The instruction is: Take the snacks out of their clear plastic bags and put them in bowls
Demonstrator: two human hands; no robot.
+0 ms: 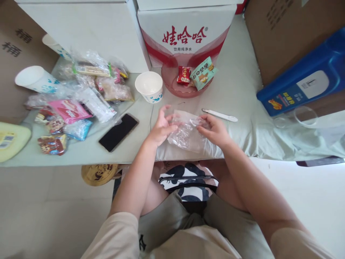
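A clear, crinkled plastic bag (185, 135) is between my two hands at the front of the cloth-covered table. My left hand (162, 127) holds its left side, the thumb lying along the plastic and the fingers curved behind. At the bag's upper right, my right hand (215, 130) grips the edge with thumb and fingers. I cannot make out anything inside the bag. Just beyond my right hand lies a white utility knife (221, 115). Past the bag stand a white paper cup (149, 88) and a pink transparent bowl (172, 88) holding a red packet (184, 75) and a mint-green nut packet (202, 73).
A black phone (119, 132) lies left of my hands. Farther left are a pile of wrapped snacks (102, 86) and a tipped paper cup (37, 80). A blue bottle (307, 73) and a clear plastic cup (306, 117) lie at right. Boxes (185, 23) line the back.
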